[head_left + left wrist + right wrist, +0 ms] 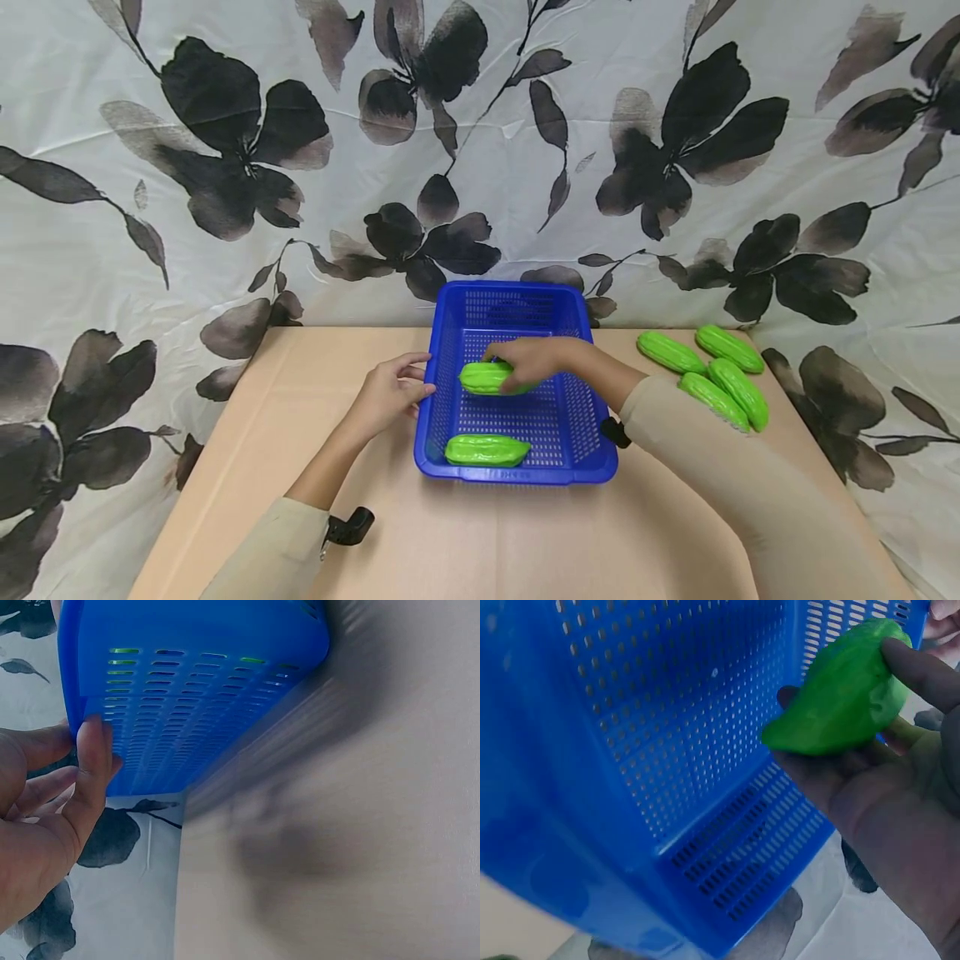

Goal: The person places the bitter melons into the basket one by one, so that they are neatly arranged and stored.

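The blue plastic basket (517, 475) with perforated walls stands on the table. My left hand (386, 392) pinches its left rim between thumb and fingers, as the left wrist view shows from outside. Inside the basket's outline, my right hand (536, 360) grips a bright green bitter gourd (480, 377), thumb on one side and fingers on the other. The right wrist view shows this gourd (840, 697) in the hand, its pointed end facing the basket's inside. Another bitter gourd (487, 450) lies crosswise on the basket floor by the near wall.
Several more green bitter gourds (738, 392) lie in a group at the table's right far side, beyond the right forearm. The light wooden-toned table (450, 542) ends at a floral cloth (540, 167) behind the basket.
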`<state>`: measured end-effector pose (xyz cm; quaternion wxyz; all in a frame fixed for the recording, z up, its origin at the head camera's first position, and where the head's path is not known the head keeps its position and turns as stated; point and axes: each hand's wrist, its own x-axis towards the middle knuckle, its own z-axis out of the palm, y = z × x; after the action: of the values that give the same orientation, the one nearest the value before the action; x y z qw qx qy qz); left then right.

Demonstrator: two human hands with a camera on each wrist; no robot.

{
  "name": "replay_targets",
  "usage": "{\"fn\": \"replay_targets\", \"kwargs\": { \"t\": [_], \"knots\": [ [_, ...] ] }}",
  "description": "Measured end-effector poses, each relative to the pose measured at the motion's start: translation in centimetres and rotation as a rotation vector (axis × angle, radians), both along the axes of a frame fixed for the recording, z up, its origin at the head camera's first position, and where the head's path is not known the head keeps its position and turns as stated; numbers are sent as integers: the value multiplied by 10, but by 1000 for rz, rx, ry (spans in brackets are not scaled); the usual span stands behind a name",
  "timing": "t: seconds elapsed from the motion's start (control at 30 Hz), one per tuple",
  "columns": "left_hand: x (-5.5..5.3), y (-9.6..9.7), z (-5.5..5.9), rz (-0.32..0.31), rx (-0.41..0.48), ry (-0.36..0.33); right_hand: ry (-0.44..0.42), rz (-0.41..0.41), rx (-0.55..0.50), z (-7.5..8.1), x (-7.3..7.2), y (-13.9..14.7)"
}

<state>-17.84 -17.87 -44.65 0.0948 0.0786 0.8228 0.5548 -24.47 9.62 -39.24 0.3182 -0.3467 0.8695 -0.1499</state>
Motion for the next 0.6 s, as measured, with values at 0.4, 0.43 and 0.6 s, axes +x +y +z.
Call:
{"fn": "replay_targets", "kwargs": {
  "t": [0.4, 0.43, 0.6],
  "knots": [
    [1, 2, 2, -2, 6, -1, 25, 83, 133, -19, 2, -21],
    [1, 2, 2, -3, 6, -1, 24, 80, 137, -21, 3, -23],
    [0, 2, 2, 1, 12, -6, 43, 75, 166, -29, 5, -26]
  ]
}}
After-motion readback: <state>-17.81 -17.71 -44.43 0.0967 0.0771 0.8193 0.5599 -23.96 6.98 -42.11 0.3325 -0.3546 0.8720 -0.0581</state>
